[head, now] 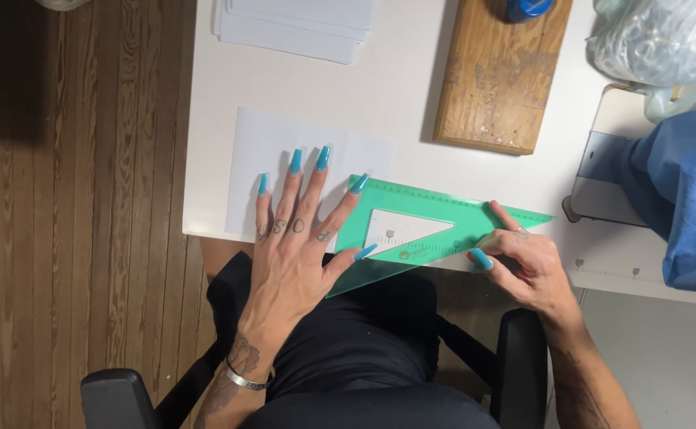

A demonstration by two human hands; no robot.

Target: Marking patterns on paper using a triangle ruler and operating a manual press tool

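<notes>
In the head view, the person sits in a black chair (514,357) at a white table (411,103), above a wooden floor (70,199). The left hand (296,246) lies flat with its fingers spread wide, pressing down on a white sheet (256,151) and on the left end of a green set square (435,218); its forefinger tip rests on the upper corner of the set square and its thumb lies across the lower edge. The set square is a see-through triangle with a triangular cut-out, lying across the near edge of the table, partly on the sheet and partly past the table edge over the person's lap. The right hand (522,266) grips the set square's right end, fingers curled narrow around its lower edge with the forefinger stretched along the top edge toward the tip. Both hands have long blue nails, and a silver bangle (244,377) sits on the left wrist. Farther back on the table are a stack of paper (292,28), a wooden board (499,79) bearing a blue cap (526,8), a clear plastic bag (657,40), and blue cloth (681,191) at the right, draped over a white machine (610,159)
</notes>
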